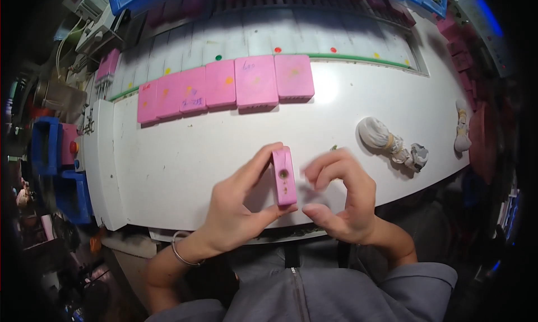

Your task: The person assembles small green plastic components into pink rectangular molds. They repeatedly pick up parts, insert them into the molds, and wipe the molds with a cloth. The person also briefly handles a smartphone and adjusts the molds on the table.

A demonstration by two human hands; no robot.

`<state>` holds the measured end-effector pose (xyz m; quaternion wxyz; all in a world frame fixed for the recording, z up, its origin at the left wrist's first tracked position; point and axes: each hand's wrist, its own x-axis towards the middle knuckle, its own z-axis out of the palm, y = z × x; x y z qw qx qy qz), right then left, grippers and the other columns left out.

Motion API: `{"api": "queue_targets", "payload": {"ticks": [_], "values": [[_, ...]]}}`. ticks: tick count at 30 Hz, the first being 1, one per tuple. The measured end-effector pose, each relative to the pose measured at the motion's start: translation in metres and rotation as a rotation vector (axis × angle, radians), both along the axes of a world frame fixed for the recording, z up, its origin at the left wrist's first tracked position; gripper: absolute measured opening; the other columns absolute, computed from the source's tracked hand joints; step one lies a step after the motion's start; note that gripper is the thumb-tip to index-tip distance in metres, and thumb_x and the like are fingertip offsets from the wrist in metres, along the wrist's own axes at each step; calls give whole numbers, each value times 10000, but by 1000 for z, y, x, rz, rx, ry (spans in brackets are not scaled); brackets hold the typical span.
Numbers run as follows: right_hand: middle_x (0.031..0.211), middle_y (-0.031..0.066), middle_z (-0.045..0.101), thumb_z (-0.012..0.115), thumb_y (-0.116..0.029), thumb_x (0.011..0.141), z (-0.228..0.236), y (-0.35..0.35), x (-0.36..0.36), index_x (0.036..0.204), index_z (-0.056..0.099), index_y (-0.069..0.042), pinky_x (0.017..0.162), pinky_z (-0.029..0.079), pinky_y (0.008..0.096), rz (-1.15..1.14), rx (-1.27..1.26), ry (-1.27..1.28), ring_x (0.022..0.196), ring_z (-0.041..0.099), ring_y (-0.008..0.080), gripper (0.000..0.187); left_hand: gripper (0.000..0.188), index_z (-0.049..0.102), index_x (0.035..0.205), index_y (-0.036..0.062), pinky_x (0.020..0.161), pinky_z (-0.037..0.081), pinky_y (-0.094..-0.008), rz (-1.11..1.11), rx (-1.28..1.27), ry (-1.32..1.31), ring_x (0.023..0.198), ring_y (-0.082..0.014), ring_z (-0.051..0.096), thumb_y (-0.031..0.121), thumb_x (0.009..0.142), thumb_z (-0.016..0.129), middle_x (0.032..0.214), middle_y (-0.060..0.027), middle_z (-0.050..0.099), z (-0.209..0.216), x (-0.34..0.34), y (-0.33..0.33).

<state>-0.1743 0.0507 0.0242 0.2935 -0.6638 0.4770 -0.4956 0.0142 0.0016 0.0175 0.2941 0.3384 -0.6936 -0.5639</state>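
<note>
My left hand (pixel 232 207) grips a pink block (pixel 284 179) by its two ends, between thumb and fingertips. The block is held on edge, its narrow side facing up, and a round dark hole with small brownish marks shows in that side. To the right of it, my right hand (pixel 347 196) is open, fingers curved and thumb apart, with nothing between them; its fingertips are slightly blurred. A row of several flat pink blocks (pixel 256 82) lies farther off on the white table (pixel 168 171), some bearing coloured spots and handwriting.
A white cloth bundle (pixel 381 137) tied with a band lies to the right; a smaller bundle (pixel 462 129) is at the right edge. Behind the row runs a pale slotted rack (pixel 246 36) with coloured dots. Blue bins (pixel 73 196) stand left, beside a red button (pixel 74 147).
</note>
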Motion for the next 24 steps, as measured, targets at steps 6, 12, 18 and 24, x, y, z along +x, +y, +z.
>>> {"api": "queue_targets", "payload": {"ticks": [6,12,18,24], "values": [[601,88,529,690,-317,801,-5,-4,18,816,506,-17,486,427,318,225,522,-32,509,535,227,352,781,314,1378,-29,899,472,-350,19,-221,-224,1136,-364,534,-13,695,693,1301,-262,458,-1,6,24],[719,189,553,495,-138,864,-18,-2,12,940,467,7,546,455,390,312,402,-66,603,562,369,167,734,357,1323,-112,812,507,-333,79,-240,-133,998,-345,622,70,695,691,1137,-297,558,1,0,23],[727,183,535,481,-120,858,-27,2,14,937,478,7,541,437,410,257,309,-43,592,536,373,150,512,492,1202,-123,617,523,-295,254,-333,-226,716,-259,669,47,748,656,905,-231,637,-4,-16,25],[705,148,463,484,-91,852,-32,5,20,861,490,7,535,416,395,153,157,-42,574,479,329,99,449,509,1179,-124,550,507,-301,257,-440,-309,608,-236,638,22,773,632,827,-201,634,2,-18,26]]}}
